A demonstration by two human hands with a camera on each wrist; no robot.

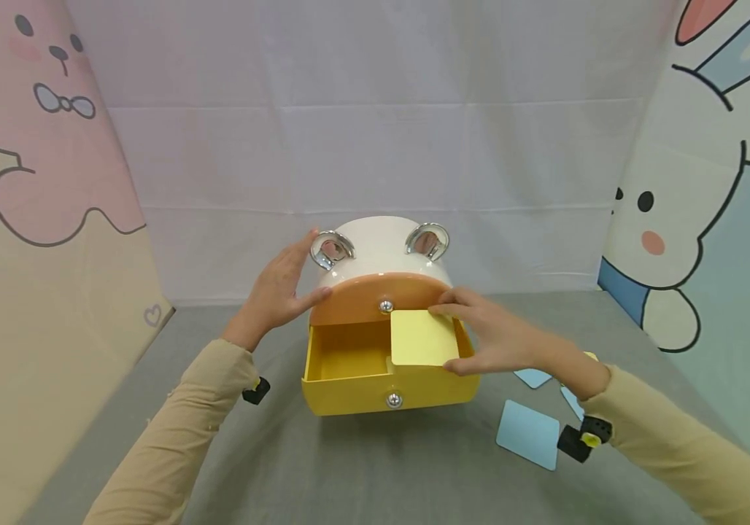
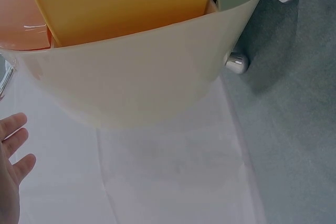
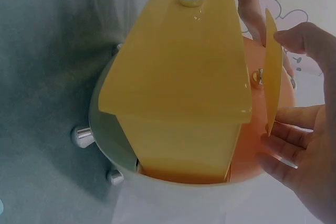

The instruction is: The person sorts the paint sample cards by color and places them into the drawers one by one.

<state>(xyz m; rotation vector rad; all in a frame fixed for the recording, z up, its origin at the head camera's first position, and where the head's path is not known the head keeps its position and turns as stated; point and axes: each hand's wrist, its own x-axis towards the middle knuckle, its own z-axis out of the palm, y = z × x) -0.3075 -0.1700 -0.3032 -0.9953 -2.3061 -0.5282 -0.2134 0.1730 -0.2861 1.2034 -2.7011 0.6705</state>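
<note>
Card: thin, smooth yellow square [image 1: 424,337], corners rounded, slightly bowed; positioned above the right half of the drawer.
Right hand [image 1: 496,335]: pinches the card at its right corners, fingers at the upper, thumb at the lower.
Left hand [image 1: 276,292]: fingers extended beside the box's upper left edge, grasping nothing; contact cannot be determined.
Drawer [image 1: 355,397]: glossy yellow, projecting from the box's lower front; round metallic knob [image 1: 394,400].
Box [image 1: 381,244]: rounded white shell, orange upper front, silvery ring-shaped ears [image 1: 332,249]; near the table's back edge.
Blue cards [image 1: 528,434]: flat, round-cornered, toward the table's right edge.
Table [image 1: 375,467]: grey cloth surface.
</note>
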